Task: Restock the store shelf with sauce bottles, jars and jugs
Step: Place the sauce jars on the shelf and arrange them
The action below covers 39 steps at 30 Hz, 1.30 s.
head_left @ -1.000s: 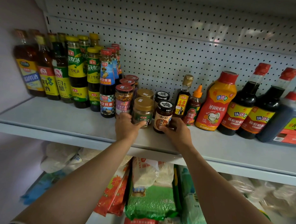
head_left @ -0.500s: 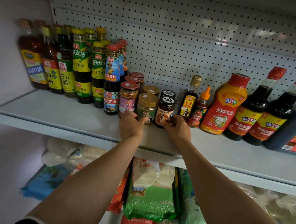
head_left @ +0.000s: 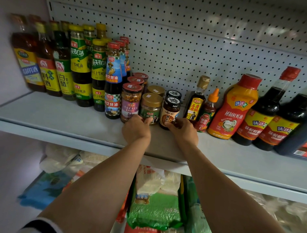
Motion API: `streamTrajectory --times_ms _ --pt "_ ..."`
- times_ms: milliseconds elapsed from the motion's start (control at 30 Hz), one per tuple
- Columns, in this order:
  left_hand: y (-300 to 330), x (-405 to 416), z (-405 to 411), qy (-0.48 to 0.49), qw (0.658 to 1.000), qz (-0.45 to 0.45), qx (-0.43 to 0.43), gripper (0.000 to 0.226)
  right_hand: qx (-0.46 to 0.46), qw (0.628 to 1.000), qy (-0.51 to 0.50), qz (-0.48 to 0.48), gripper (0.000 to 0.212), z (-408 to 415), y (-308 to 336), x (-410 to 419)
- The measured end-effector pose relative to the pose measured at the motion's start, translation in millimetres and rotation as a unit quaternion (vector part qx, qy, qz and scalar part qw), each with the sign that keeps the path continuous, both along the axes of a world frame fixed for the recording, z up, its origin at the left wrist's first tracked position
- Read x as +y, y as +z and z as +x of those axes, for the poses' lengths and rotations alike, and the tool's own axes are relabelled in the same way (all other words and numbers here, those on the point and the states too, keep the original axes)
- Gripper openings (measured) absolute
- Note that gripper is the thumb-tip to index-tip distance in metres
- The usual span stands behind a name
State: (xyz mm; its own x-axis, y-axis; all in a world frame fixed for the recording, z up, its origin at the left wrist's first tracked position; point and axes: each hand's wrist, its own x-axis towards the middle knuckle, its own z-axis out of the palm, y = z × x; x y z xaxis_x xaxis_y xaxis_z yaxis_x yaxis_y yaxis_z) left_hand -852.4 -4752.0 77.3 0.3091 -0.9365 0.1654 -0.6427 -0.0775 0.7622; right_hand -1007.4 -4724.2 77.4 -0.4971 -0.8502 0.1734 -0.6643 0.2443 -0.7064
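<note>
- nearest, below the shelf edge: bagged goods [head_left: 154, 208] stacked on the lower level, not part of this job
- grey shelf [head_left: 62, 116] wide and bare along its front, so room left for more stock, by the look of it
- left hand [head_left: 136, 128] resting low against the gold-lidded jar [head_left: 151, 107], thumb and fingers [head_left: 146, 120] closed loosely on its base, jar standing upright on the shelf
- right hand [head_left: 183, 132] clamped around the foot of the black-lidded jar [head_left: 170, 113], fingers wrapped on the label, jar upright and touching its gold-lidded neighbour
- both jars seemingly being nudged into line at the front of their rows; matching jars just behind each
- left of them a red-lidded jar [head_left: 131, 101] with two more behind, then tall oyster sauce bottles [head_left: 98, 69] packed tight toward the wall
- right of them a small dark bottle [head_left: 197, 98], an orange-capped squeeze bottle [head_left: 207, 111], a big red-and-orange bottle [head_left: 234, 108] and dark soy bottles [head_left: 269, 111]
- farthest: pegboard back panel [head_left: 186, 39], with a gap behind the small bottles, so restocking looks well along yet unfinished
</note>
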Motion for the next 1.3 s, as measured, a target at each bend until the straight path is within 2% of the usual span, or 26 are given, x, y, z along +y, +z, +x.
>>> streamTrajectory --times_ms 867,1000,1133,1300 --pt "0 -4 -2 -0.014 0.999 0.024 -0.043 0.046 0.034 0.999 -0.019 -0.022 0.053 3 -2 -2" --pt "-3 0 2 -0.044 0.999 0.010 -0.011 0.043 0.007 0.999 -0.035 -0.027 0.059 9 1 8" --pt "-4 8 12 -0.078 0.996 -0.026 0.028 0.041 -0.016 0.998 -0.058 -0.033 0.056 15 2 24" --pt "-6 24 26 -0.161 0.981 -0.053 0.098 0.031 -0.019 0.996 -0.082 -0.019 0.065 23 0 52"
